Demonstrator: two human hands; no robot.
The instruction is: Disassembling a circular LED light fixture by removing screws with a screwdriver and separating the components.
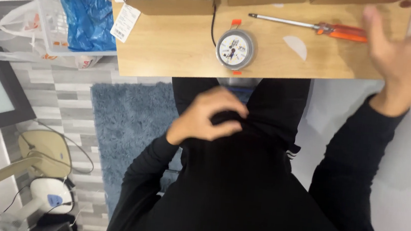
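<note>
Notably, right hand was raised, fingers spread, holding nothing, nearest the orange-handled screwdriver lying far right on the surface. Left hand was curled, pinching black clothing. Judged: screwdriver light, rigid; grip the handle, since the steel shaft looks slippery.

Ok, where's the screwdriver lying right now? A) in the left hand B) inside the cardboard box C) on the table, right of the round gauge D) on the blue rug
C: the screwdriver lies flat on the table, right of the gauge, near the raised right hand.
</note>
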